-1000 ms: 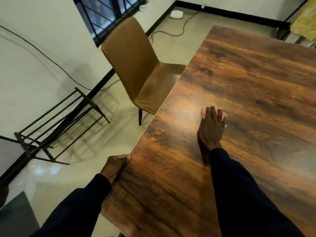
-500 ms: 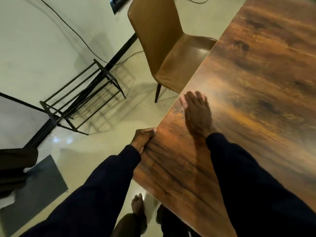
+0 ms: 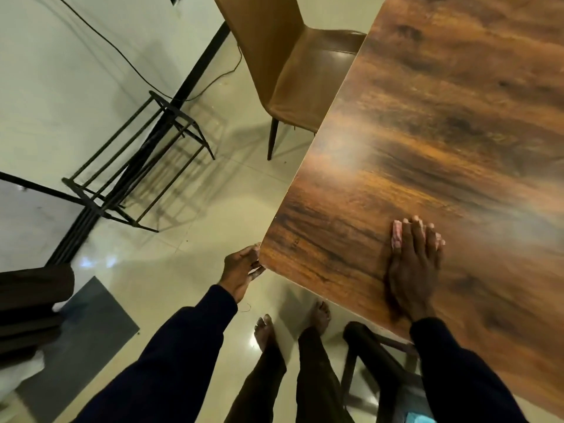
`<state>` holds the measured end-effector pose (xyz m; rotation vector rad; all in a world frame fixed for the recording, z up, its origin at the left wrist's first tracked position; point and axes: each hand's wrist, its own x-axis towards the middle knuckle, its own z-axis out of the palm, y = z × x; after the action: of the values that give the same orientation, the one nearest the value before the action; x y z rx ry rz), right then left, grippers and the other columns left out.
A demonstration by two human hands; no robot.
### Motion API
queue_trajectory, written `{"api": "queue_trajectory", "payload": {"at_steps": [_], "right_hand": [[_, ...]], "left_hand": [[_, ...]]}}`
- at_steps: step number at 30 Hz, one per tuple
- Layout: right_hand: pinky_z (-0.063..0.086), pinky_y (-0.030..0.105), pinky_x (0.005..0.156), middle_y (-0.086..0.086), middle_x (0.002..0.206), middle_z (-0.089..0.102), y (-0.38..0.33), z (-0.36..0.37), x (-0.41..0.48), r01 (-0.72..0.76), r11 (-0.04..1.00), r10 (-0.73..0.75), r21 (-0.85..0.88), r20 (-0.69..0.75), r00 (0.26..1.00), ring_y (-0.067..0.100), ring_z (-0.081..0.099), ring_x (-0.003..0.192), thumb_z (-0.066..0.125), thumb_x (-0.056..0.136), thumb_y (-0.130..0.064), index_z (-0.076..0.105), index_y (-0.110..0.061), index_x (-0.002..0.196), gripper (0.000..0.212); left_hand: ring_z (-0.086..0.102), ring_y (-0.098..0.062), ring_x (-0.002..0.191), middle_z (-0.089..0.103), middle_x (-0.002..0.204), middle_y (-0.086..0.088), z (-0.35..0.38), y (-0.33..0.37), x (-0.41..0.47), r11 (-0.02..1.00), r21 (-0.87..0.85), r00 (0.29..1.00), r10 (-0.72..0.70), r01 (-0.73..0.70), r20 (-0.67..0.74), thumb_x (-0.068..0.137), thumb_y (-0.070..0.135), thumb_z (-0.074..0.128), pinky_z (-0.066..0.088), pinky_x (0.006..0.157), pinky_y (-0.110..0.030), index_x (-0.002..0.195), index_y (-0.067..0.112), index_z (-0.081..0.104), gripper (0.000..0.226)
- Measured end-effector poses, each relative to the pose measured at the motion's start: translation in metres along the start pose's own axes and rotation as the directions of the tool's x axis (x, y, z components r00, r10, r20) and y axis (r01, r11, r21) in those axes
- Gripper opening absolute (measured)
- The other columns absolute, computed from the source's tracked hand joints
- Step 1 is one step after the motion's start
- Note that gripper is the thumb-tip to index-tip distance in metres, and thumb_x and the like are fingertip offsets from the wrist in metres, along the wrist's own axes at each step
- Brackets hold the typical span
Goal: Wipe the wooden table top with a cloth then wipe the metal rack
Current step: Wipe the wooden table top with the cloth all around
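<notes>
Pink cloth (image 3: 396, 236) lies under the flat, spread right hand (image 3: 412, 270) to rub the desk (image 3: 427, 132) — the left hand (image 3: 242, 268) pinches the corner to steady it

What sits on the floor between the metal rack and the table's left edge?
Nothing: in the head view only bare, glossy floor lies between the metal rack and the table; the tan chair stands farther back.

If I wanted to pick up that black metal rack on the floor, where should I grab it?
Probably the top rails of the metal rack, one hand near each end, reaching down from above. The thin bars look easy to wrap fingers around, and the rack stands upright with nothing on it.
</notes>
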<state>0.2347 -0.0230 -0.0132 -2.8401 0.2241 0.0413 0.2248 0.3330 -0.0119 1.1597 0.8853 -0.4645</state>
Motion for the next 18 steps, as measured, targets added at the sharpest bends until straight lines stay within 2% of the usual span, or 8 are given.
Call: {"api": "queue_trajectory", "payload": {"at_steps": [1, 3, 5, 8, 10, 12, 14, 18], "right_hand": [[0.008, 0.061, 0.133, 0.011, 0.178, 0.018, -0.019, 0.005, -0.008, -0.048, 0.999, 0.048, 0.008, -0.008, 0.999, 0.035, 0.008, 0.166, 0.028, 0.113, -0.033, 0.029, -0.014, 0.168, 0.058], [0.009, 0.061, 0.133, 0.013, 0.178, 0.018, -0.067, 0.023, -0.032, 0.038, 0.999, -0.038, -0.019, 0.018, 0.999, 0.036, 0.008, 0.166, 0.044, 0.113, -0.030, 0.030, -0.014, 0.168, 0.059], [0.019, 0.067, 0.130, 0.016, 0.174, 0.028, -0.107, 0.046, -0.060, 0.287, 0.957, -0.285, -0.045, 0.053, 0.957, 0.040, 0.018, 0.163, 0.063, 0.103, -0.013, 0.039, -0.015, 0.164, 0.066], [0.024, 0.069, 0.127, 0.014, 0.173, 0.031, -0.125, 0.055, -0.055, 0.579, 0.814, -0.572, -0.045, 0.108, 0.813, 0.042, 0.020, 0.163, 0.067, 0.097, -0.009, 0.039, -0.020, 0.164, 0.073], [0.021, 0.069, 0.128, 0.016, 0.174, 0.027, -0.124, 0.049, -0.025, 0.480, 0.874, -0.474, -0.071, 0.084, 0.876, 0.043, 0.015, 0.163, 0.055, 0.105, -0.017, 0.036, -0.017, 0.165, 0.063], [0.010, 0.065, 0.132, 0.016, 0.177, 0.021, -0.130, 0.044, 0.006, 0.213, 0.977, -0.213, -0.024, 0.012, 0.977, 0.040, 0.007, 0.165, 0.038, 0.111, -0.018, 0.032, -0.013, 0.167, 0.056], [0.003, 0.060, 0.134, 0.014, 0.179, 0.013, -0.158, 0.045, 0.025, 0.097, 0.994, -0.098, 0.051, 0.014, 0.995, 0.037, 0.000, 0.166, 0.035, 0.114, -0.021, 0.024, -0.012, 0.169, 0.057], [0.012, 0.064, 0.132, 0.012, 0.177, 0.019, -0.209, 0.065, 0.000, 0.444, 0.896, -0.443, 0.001, 0.082, 0.893, 0.039, 0.006, 0.165, 0.044, 0.109, -0.023, 0.029, -0.019, 0.167, 0.060]], "left_hand": [[0.065, -0.024, 0.100, 0.071, 0.112, -0.010, -0.001, -0.002, -0.002, 1.000, -0.020, 1.000, -0.001, 0.001, -0.010, 0.102, 0.015, 0.058, 0.053, 0.093, -0.036, 0.123, 0.005, 0.069, 0.026], [0.065, -0.026, 0.098, 0.071, 0.109, -0.010, 0.001, -0.003, -0.006, 0.999, -0.043, 1.000, 0.004, -0.005, -0.023, 0.101, 0.011, 0.058, 0.054, 0.086, -0.033, 0.123, 0.001, 0.068, 0.026], [0.063, -0.028, 0.098, 0.070, 0.110, -0.012, 0.001, -0.002, -0.011, 0.999, -0.045, 1.000, 0.007, -0.008, -0.019, 0.101, 0.008, 0.057, 0.053, 0.086, -0.035, 0.123, 0.000, 0.067, 0.025], [0.062, -0.032, 0.105, 0.067, 0.120, -0.015, -0.003, 0.000, -0.012, 0.999, -0.042, 1.000, -0.019, 0.019, 0.005, 0.102, 0.005, 0.054, 0.050, 0.095, -0.040, 0.128, -0.003, 0.064, 0.028], [0.062, -0.032, 0.107, 0.066, 0.122, -0.016, -0.005, 0.001, -0.012, 0.998, -0.050, 0.999, -0.031, 0.033, 0.037, 0.104, 0.007, 0.052, 0.049, 0.097, -0.041, 0.128, -0.002, 0.064, 0.028], [0.064, -0.031, 0.106, 0.067, 0.121, -0.015, -0.009, 0.001, -0.011, 0.998, -0.059, 0.997, -0.032, 0.036, 0.073, 0.104, 0.009, 0.051, 0.050, 0.097, -0.040, 0.121, 0.001, 0.067, 0.025], [0.066, -0.030, 0.108, 0.070, 0.119, -0.012, -0.016, -0.001, -0.011, 0.997, -0.065, 0.994, -0.038, 0.045, 0.104, 0.103, 0.009, 0.050, 0.051, 0.096, -0.038, 0.114, 0.005, 0.071, 0.024], [0.068, -0.028, 0.110, 0.072, 0.119, -0.010, -0.027, -0.002, -0.012, 0.995, -0.059, 0.985, -0.067, 0.077, 0.158, 0.103, 0.009, 0.045, 0.054, 0.090, -0.034, 0.119, 0.006, 0.067, 0.028]]}}
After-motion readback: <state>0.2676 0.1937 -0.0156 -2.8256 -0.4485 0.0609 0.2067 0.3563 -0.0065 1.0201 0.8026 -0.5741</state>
